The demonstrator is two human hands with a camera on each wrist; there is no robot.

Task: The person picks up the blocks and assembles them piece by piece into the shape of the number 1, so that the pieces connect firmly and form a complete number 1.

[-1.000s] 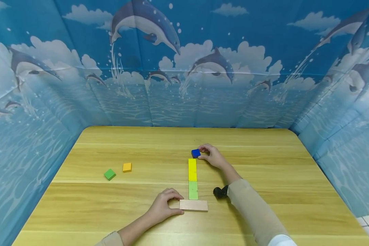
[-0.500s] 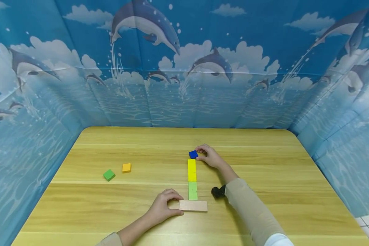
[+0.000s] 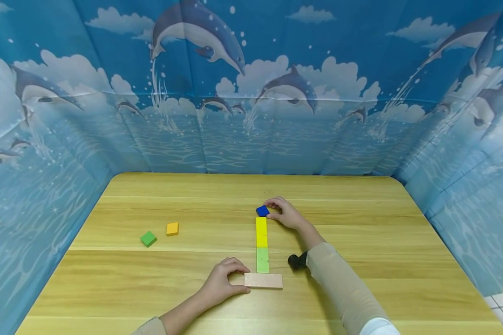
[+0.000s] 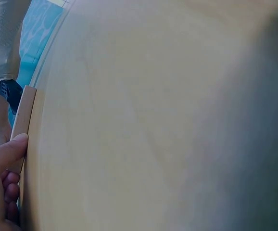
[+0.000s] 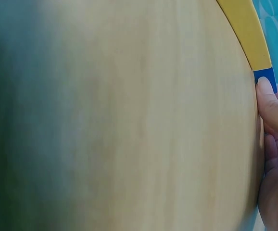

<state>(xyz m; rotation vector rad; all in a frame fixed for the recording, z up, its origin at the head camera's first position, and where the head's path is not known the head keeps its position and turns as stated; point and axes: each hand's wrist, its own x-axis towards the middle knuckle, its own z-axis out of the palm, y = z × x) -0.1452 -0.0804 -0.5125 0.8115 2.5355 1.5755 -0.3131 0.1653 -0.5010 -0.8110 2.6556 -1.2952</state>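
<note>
Between thumb and fingers, my right hand pinches a small blue block at the far end of a row on the table. That block sits slightly turned against the top of a long yellow block; the right wrist view shows the blue block by the thumb tip. Nearer to me follow a light green block and a plain wooden block lying crosswise. My left hand grips the left end of this wooden block, its thumb on the near side; the left wrist view shows the wooden block too.
Off to the left lie an orange block and a green block, apart from each other. A black device is on my right wrist. The wooden table is bordered by a dolphin-print curtain.
My right hand has moved slightly left with the blue block, bringing it over the end of the yellow block and turning it a little. The left hand stays on the wooden block.
</note>
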